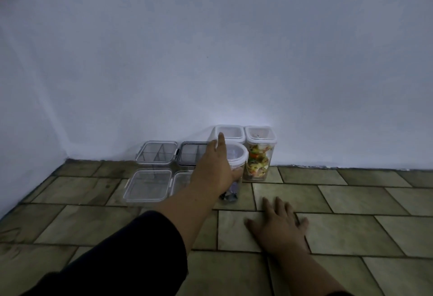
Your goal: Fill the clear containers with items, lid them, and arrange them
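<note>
Left hand point(214, 169) at frame centre, wrapped around round-lidded clear container point(235, 167) holding dark items; index finger extended toward wall. Right hand point(278, 223) lower right of centre, flat on tiled floor point(351, 202), fingers spread, holding nothing. Behind: two tall lidded containers against wall point(210, 49), right one point(259, 152) with colourful contents. Left of centre: four flat lidded boxes point(150, 184), two by two.
</note>
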